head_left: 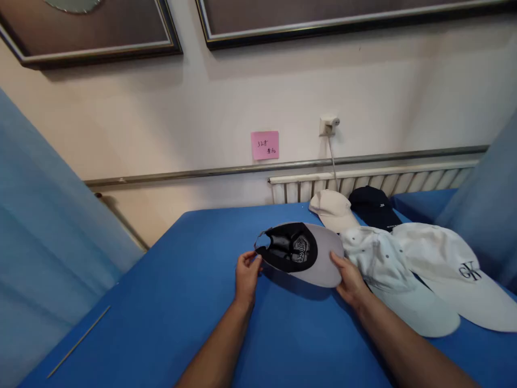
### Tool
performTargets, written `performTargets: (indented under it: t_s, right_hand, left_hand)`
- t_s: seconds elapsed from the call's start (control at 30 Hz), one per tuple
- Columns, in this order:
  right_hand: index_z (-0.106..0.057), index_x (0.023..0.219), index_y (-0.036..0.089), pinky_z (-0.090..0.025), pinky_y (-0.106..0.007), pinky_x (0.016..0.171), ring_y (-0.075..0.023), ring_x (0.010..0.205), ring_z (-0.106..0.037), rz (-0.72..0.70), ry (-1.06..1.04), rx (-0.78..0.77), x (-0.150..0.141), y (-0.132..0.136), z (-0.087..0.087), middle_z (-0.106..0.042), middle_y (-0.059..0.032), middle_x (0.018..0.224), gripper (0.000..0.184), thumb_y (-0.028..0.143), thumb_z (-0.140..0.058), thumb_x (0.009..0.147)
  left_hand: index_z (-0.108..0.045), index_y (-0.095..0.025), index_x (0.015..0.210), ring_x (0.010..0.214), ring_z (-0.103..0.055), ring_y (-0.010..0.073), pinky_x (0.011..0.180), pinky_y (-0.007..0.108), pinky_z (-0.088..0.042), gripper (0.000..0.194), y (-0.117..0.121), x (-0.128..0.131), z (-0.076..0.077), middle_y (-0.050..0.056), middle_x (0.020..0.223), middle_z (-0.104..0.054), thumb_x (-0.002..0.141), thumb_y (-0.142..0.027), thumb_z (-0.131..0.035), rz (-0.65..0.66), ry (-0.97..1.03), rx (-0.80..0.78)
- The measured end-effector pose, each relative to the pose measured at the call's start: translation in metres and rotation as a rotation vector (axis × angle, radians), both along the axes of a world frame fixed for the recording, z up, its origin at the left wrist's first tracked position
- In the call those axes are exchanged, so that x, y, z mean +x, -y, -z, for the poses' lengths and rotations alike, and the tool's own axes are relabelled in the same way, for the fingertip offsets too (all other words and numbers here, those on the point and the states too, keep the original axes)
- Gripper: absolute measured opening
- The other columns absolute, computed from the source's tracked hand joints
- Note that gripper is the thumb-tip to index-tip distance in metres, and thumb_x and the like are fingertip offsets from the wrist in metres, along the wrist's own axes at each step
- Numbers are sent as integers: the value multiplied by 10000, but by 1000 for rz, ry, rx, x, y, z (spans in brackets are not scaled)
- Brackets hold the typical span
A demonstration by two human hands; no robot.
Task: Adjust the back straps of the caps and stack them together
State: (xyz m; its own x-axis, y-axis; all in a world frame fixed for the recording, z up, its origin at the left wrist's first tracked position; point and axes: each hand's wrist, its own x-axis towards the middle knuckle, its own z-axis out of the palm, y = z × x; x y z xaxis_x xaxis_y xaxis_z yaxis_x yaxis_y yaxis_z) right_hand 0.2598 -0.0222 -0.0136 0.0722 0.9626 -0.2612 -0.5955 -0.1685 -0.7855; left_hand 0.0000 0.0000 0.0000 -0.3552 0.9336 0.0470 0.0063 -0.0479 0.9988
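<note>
"Grey fabric cap with black lining (304, 250): how is it held?"

"Its rear edge is pinched by the left hand (247, 275), its curved bill (328, 265) by the right hand (351, 280), above a flat blue tabletop (194, 291)."

"Beyond?"

"Rounded white cloth caps (383, 258) and a navy one (372, 206) are laid rightward."

Gray cap (306, 254), tilted, underside showing (black inside).
</note>
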Motion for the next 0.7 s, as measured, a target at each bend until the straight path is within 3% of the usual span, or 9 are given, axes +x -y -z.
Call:
performTargets:
  t_s: [0.1,0.23,0.37,0.47,0.53,0.6,0.7]
  right_hand:
    - [-627,1053,139,-579,-410,717,-287,814,-707,-62,11,-43,3,2,-2,-741,-107,866,387,411,-655,780]
    - [-645,994,123,-575,-403,663,-270,689,-704,-192,11,-92,4,7,-7,-736,-115,810,359,393,-683,761]
    - [-635,970,134,-557,-347,581,-238,628,-688,-199,45,-89,3,11,-8,-731,-99,785,355,383,-720,731]
    - [-619,1012,135,-549,-346,579,-243,639,-686,-195,119,-23,4,6,1,-727,-97,800,422,407,-730,709]
    - [-603,1057,136,-555,-381,626,-263,701,-689,-157,279,41,6,-1,10,-723,-105,856,456,421,-701,715]
    - [-585,1104,143,-545,-443,770,-286,861,-677,-21,565,106,9,-7,17,-704,-117,977,442,384,-644,737]
    - [-550,1193,145,-381,-530,1031,-310,1199,-519,269,1079,279,7,-6,15,-593,-148,1236,455,288,-566,761]
  left_hand:
    - [-482,-174,1147,975,-641,178,811,306,-523,465,-5,-6,-1,147,1226,-592,757,-338,-675,-78,-41,69]
    - [-441,-174,1255,1079,-620,192,949,353,-478,567,-10,-13,2,165,1253,-592,767,-320,-692,-37,-62,90]
    - [-551,-152,1153,1026,-648,225,887,367,-512,485,-10,-14,3,161,1162,-650,744,-361,-709,36,-42,5]
    - [-608,-131,1052,914,-674,222,814,359,-532,408,-7,-12,0,127,1035,-697,725,-358,-697,130,-50,-34]
    - [-622,-128,1018,943,-665,223,856,360,-516,375,-5,-9,-2,113,1036,-700,703,-316,-699,140,-60,-6]
    - [-626,-132,1018,1000,-648,224,911,365,-492,372,-3,-6,-5,108,1070,-694,683,-274,-701,144,-56,23]
    - [-614,-148,1065,1000,-647,221,913,372,-493,406,1,2,-7,99,1082,-689,684,-262,-695,175,-47,32]
